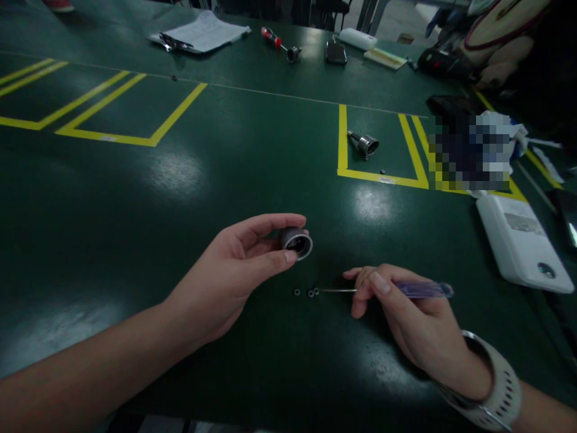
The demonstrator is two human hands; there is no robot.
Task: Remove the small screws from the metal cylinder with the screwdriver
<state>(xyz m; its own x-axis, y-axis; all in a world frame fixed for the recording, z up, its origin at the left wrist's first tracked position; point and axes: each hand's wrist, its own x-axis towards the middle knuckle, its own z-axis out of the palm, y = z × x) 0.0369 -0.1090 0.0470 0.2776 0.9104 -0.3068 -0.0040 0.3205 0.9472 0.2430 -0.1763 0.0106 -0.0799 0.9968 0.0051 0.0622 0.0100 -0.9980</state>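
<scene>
Between the thumb and fingers of my left hand (246, 255) is a small round metal cup (297, 242), its open rim tilted toward me and to the right. My right hand (401, 307) grips a screwdriver (424, 290) by its clear purplish handle. The thin shaft points left, its tip by a few small nuts (311, 293) on the green table (252, 373). One nut lies slightly apart, below the cup. A metal funnel-shaped part (364, 143) lies on its side within a yellow taped box, with a tiny nut (383, 172) near it.
At the back are a clipboard with papers (202, 33), a red-handled screwdriver (271, 37), another metal cup part (293, 55) and a dark phone-like device (336, 52). A white device (525, 240) lies to the right. Another person's hand (498, 75) shows at upper right.
</scene>
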